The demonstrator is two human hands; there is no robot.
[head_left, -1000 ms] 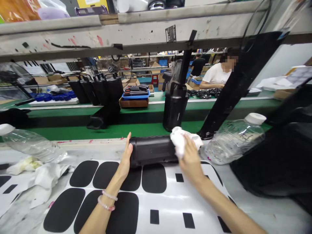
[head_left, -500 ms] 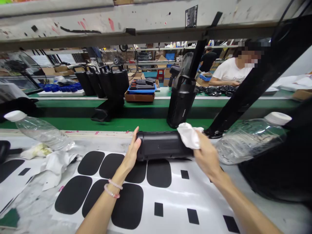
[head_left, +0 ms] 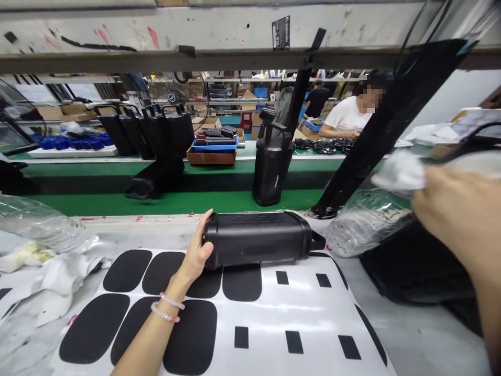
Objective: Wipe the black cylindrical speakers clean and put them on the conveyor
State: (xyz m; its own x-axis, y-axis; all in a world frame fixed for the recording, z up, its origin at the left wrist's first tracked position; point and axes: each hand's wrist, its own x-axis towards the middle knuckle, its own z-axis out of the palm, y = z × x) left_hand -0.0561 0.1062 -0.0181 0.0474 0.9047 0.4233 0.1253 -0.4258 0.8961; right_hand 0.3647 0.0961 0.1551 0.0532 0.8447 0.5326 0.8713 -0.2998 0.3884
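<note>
A black cylindrical speaker lies on its side at the far edge of a white sheet with black stickers. My left hand is pressed flat against the speaker's left end, fingers stretched up. My right hand is raised at the right, blurred, closed on a white cloth, above a clear plastic bottle lying to the right of the speaker.
A green conveyor belt runs behind with an upright black speaker and more speakers beyond. Another clear bottle and crumpled white cloths lie at left. A black bag sits at right. A person in white works opposite.
My right hand has lifted the white cloth off the speaker's right end and swung it up to the right. My left hand stays on the speaker's left end.
</note>
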